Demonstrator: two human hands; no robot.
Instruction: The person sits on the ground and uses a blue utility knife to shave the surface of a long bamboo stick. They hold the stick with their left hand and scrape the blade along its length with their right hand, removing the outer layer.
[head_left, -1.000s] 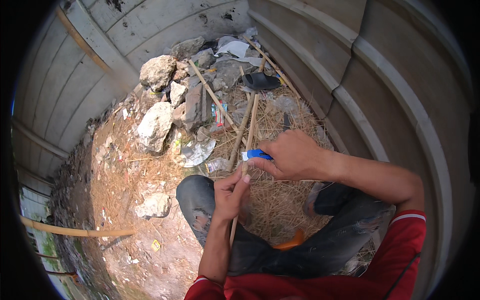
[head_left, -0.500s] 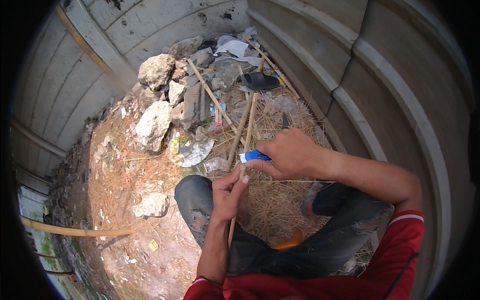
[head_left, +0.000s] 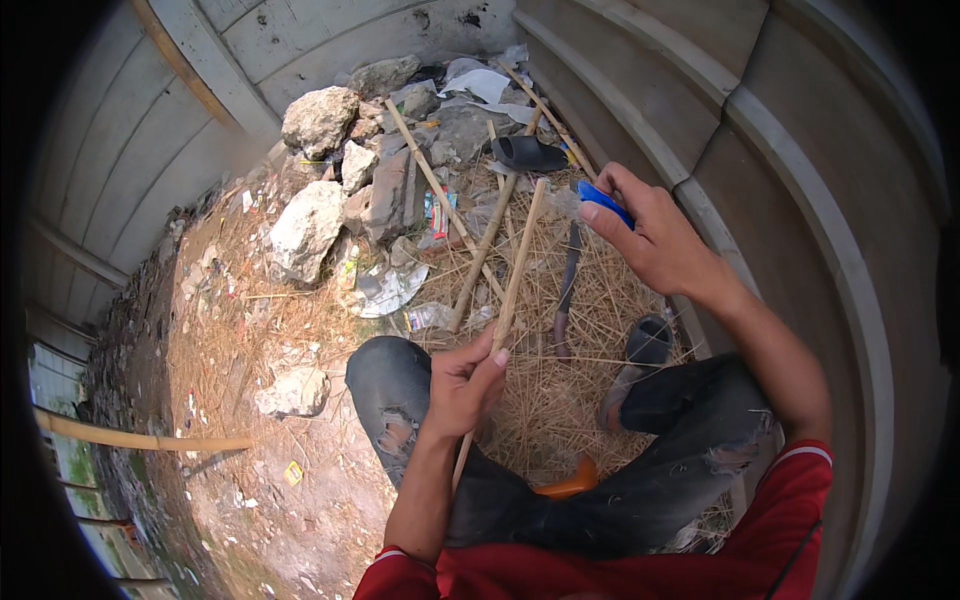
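My left hand is closed round a pale bamboo strip, which slants up and away from my lap. In my right hand is a blue utility knife, held up to the right of the strip's far end and apart from it. The knife's blade end points left and is hard to make out. Below that hand a dark-bladed knife lies on the straw, its handle toward me. Between my legs rests an orange object, partly hidden.
Bamboo sticks lie ahead among straw, with a loose black sandal beyond. Pale rocks and litter are heaped at the left. A corrugated wall rises close on my right. A bamboo pole juts in from the left.
My right hand has lifted the utility knife off the strip and moved it forward and right. The dark-bladed knife shows more fully. My left hand keeps its grip, and the strip leans more rightward.
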